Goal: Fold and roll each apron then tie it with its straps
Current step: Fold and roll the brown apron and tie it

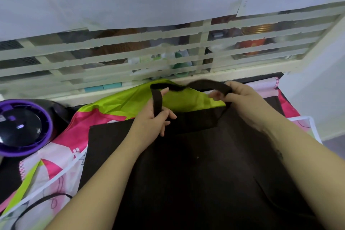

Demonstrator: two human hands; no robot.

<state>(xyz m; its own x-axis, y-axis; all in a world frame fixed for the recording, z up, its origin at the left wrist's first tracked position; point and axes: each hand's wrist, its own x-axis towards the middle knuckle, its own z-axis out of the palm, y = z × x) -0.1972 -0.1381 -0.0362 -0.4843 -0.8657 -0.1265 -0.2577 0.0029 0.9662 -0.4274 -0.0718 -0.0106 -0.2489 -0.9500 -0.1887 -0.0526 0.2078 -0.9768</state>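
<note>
Dark apron (205, 155) lies flat on the worktop (10, 175), bib end away from the person, on top of a pink and green printed apron (61, 147) spread beneath it.

Neck strap (186, 85) is lifted clear of the cloth and arches between the two hands above the bib's far edge.

Left hand (155, 117): fingers curled round the strap's left leg, which runs down through the grip toward the bib's top edge.

Right hand (240, 97): thumb and fingers clamped on the strap's right end, just above the bib's right corner. The hands are held apart, the strap slack between them.

Left of the aprons: a round purple-rimmed device (22, 127), touching the printed apron's edge. A thin black cable (37, 203) loops across the printed apron at lower left.

Behind the worktop: a slatted white frame (130, 52); the items behind it are blurred.
</note>
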